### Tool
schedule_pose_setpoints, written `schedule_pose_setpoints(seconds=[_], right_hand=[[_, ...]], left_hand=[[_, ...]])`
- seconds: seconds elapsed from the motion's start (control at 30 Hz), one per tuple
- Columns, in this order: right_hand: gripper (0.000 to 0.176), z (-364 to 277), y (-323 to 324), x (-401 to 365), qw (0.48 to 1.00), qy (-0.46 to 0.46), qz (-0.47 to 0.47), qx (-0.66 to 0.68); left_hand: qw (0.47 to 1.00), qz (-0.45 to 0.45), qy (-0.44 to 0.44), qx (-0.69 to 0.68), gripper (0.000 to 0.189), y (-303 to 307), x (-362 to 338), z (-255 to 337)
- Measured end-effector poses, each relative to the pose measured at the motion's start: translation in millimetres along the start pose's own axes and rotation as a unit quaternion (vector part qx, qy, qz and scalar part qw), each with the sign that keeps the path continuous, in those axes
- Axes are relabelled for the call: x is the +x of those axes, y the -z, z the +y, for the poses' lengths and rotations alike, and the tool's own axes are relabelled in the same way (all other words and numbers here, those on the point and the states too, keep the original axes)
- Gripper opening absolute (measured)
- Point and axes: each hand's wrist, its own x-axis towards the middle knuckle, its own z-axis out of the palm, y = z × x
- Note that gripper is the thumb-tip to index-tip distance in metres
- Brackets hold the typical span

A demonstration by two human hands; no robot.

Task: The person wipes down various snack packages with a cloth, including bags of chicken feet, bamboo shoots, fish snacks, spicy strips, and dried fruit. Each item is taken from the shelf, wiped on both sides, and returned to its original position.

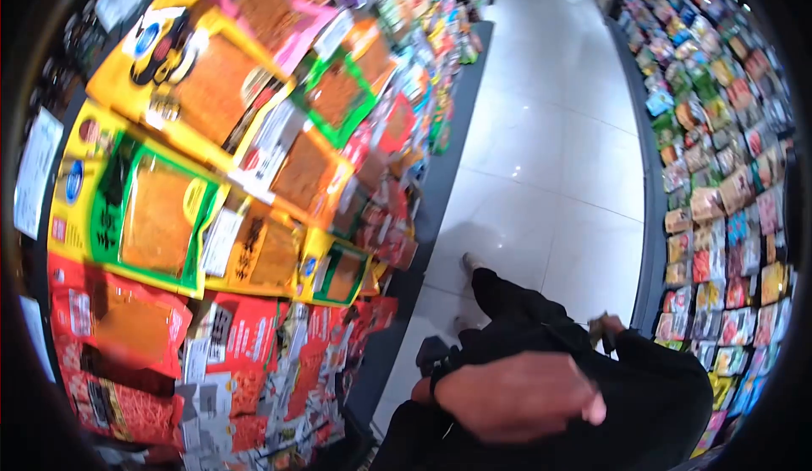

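Observation:
My left hand (516, 399) is in front of my dark clothing, its back toward the camera and its fingertips to the right. Motion smears the fingers, and nothing shows in them. A dark band (436, 376) circles its wrist. My right hand (605, 329) is smaller in view, at the end of a black sleeve (660, 369), dim and blurred, so I cannot tell whether it holds anything. Left of both hands, a rack carries yellow-and-green snack packets (156, 217) with orange-brown contents, and red packets (139, 323) below them.
A pale tiled floor (550, 150) runs ahead between two shelf rows. Dark shelf edges (461, 145) border it on the left. Many small colourful packets (710, 205) fill the right-hand shelves. My shoe (472, 260) is on the tiles. White price cards (38, 172) line the far left.

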Motion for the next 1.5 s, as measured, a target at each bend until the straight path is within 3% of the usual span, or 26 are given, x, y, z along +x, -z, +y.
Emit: schedule_pose_setpoints(seconds=[0.03,0.07,0.17,0.27,0.33,0.37,0.4,0.43,0.47,0.5,0.57,0.6,0.67,0.7,0.87,0.93,1.0,1.07,1.17,1.2,1.23,1.27,1.37,1.4,1.47,1.5], right_hand=[[0.037,5.1,-4.5,-31.6,1.000,0.007,0.014,0.021],[0.035,17.6,-5.2,-55.5,0.996,-0.017,0.036,-0.081],[0.034,59.3,-14.8,-106.2,0.911,-0.113,0.072,-0.391],[0.035,56.2,-27.3,-143.5,0.917,-0.145,0.029,-0.370],[0.042,141.1,3.5,-69.7,0.938,-0.055,0.101,-0.328],[0.038,153.3,13.9,-45.5,0.920,-0.024,0.123,-0.371],[0.033,143.3,18.1,-43.9,0.899,0.004,0.143,-0.413],[0.022,130.1,30.6,-41.7,0.911,0.072,0.172,-0.367],[0.031,101.5,37.0,-43.0,0.949,0.038,0.236,-0.203],[0.041,77.8,45.6,-36.9,0.955,0.004,0.293,-0.031],[0.020,28.4,70.2,-28.1,0.904,0.099,0.340,0.239],[0.020,-25.7,91.6,-52.7,0.915,0.076,0.392,0.053],[0.024,-62.6,129.4,-47.4,0.910,0.130,0.393,0.009],[0.027,-79.0,145.0,-43.4,0.913,0.141,0.378,0.056],[0.033,-164.9,202.0,-12.4,0.917,0.178,0.318,0.162],[0.031,-195.9,221.1,-4.7,0.948,0.174,0.236,0.121],[0.030,-215.0,240.7,12.6,0.957,0.134,0.225,0.126],[0.029,-210.7,257.7,50.1,0.960,0.133,0.235,0.075],[0.029,-204.8,282.9,83.8,0.962,0.077,0.233,0.116],[0.031,-184.8,289.5,101.8,0.960,0.075,0.245,0.113],[0.030,-135.4,296.6,138.3,0.966,0.102,0.230,-0.053],[0.029,-89.6,304.1,173.5,0.940,0.135,0.227,-0.215],[0.032,-150.8,303.4,109.0,0.939,-0.040,0.316,0.132],[0.031,-105.4,296.8,137.4,0.897,-0.076,0.333,0.281],[0.032,-122.8,294.8,120.2,0.916,-0.045,0.388,-0.094],[0.032,-138.7,302.2,124.4,0.912,-0.051,0.398,-0.085]], left_hand=[[0.994,-0.053,-0.087,0.027,0.026,-3.0,12.8,-0.4],[0.984,0.002,-0.170,0.051,0.028,-18.3,24.3,-3.0],[0.987,0.005,-0.138,-0.077,0.039,-27.4,56.9,-9.3],[0.975,0.047,-0.204,-0.070,0.056,-34.9,92.5,-43.5],[0.988,-0.112,0.010,-0.109,0.033,-8.0,119.7,-78.1],[0.986,-0.106,0.049,-0.120,0.032,-6.9,129.5,-102.7],[0.954,-0.171,0.194,-0.152,0.036,3.3,146.5,-131.1],[0.980,-0.112,0.155,-0.054,0.037,-5.3,151.1,-173.5],[0.958,-0.113,0.250,-0.079,0.044,1.6,160.8,-221.2],[0.932,-0.026,0.300,-0.202,0.048,0.7,161.7,-279.5],[0.912,0.037,0.401,-0.079,0.043,6.6,135.5,-403.1],[0.893,0.025,0.447,-0.045,0.042,14.4,100.3,-466.0],[0.813,0.049,0.577,-0.061,0.039,16.7,62.3,-534.6],[0.745,0.083,0.653,-0.109,0.037,16.9,55.7,-551.5],[0.657,0.214,0.720,-0.071,0.030,32.0,-4.5,-621.5],[0.587,0.291,0.751,-0.088,0.029,49.9,-47.1,-638.0],[0.661,0.160,0.732,0.032,0.024,69.0,-98.2,-640.7],[0.623,0.135,0.761,0.118,0.022,76.8,-87.0,-624.9],[0.632,-0.010,0.753,0.181,0.022,99.4,-34.7,-623.2],[0.626,-0.128,0.736,0.223,0.023,115.9,-36.6,-638.4],[0.610,-0.246,0.706,0.260,0.025,135.0,-44.9,-658.1],[0.600,-0.237,0.716,0.268,0.025,147.0,-30.3,-687.1],[0.588,-0.229,0.735,0.247,0.022,201.0,21.5,-756.3],[0.602,-0.153,0.765,0.171,0.020,220.3,55.4,-788.0],[0.587,0.092,0.804,-0.021,0.018,252.0,104.8,-868.7],[0.592,0.157,0.788,-0.066,0.019,261.3,144.5,-907.8]])
